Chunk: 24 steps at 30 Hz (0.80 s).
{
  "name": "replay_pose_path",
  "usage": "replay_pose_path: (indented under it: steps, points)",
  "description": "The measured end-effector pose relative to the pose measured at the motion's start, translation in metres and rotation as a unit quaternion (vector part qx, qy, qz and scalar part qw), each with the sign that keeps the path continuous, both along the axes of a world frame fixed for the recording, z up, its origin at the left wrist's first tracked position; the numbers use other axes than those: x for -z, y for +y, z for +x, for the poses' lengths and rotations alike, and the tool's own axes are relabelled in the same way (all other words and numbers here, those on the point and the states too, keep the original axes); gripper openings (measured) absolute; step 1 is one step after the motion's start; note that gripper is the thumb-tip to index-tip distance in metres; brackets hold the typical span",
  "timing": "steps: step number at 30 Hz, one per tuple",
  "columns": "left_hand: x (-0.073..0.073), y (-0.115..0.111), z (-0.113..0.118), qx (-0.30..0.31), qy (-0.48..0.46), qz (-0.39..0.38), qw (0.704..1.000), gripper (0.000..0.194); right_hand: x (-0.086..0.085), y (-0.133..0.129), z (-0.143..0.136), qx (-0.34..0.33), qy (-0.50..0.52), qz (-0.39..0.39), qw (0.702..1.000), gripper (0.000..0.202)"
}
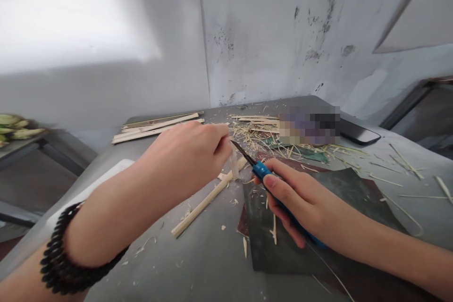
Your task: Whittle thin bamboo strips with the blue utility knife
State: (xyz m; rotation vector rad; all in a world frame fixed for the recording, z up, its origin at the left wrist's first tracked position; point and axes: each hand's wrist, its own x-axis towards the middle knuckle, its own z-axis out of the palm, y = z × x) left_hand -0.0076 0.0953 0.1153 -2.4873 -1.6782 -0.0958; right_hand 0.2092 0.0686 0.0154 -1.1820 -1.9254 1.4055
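My left hand (201, 151) is closed, pinching a short, thin pale strip of wood or bamboo (234, 166) that hangs below the fingertips. In my right hand (293, 188) is a blue utility knife (261, 170), its dark blade extended. The blade tip points up and left, close to the strip and my left fingers; whether it touches cannot be made out. Beneath the strip, a longer pale stick (201, 210) lies diagonally on the grey table (212, 269). Dark sandpaper sheets (262, 245) lie under my right hand, with slivers on them.
Several flat pale strips (159, 130) lie at the back left. Thin shavings (255, 139) are heaped at the back middle, beside a pixelated patch. A dark phone-like slab (359, 131) rests at the back right. The wall (265, 33) stands behind the table.
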Motion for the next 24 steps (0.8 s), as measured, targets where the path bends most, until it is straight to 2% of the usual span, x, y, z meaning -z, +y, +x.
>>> replay_pose_path:
  steps: [5, 10, 24]
  points:
    - [0.0008, -0.0001, -0.0029, 0.0, -0.009, 0.001, 1.0, 0.028, -0.0043, 0.0004, -0.0018, 0.001, -0.023, 0.01, 1.0, 0.043]
    - [0.0, 0.0005, -0.0031, 0.003, -0.02, -0.004, 1.0, 0.027, -0.0091, 0.0024, -0.0029, -0.008, -0.007, -0.033, 0.999, 0.042]
    - [-0.002, 0.0009, -0.0047, 0.013, -0.03, -0.019, 0.999, 0.028, -0.0087, 0.0047, 0.0022, -0.021, 0.002, -0.117, 0.993, 0.048]
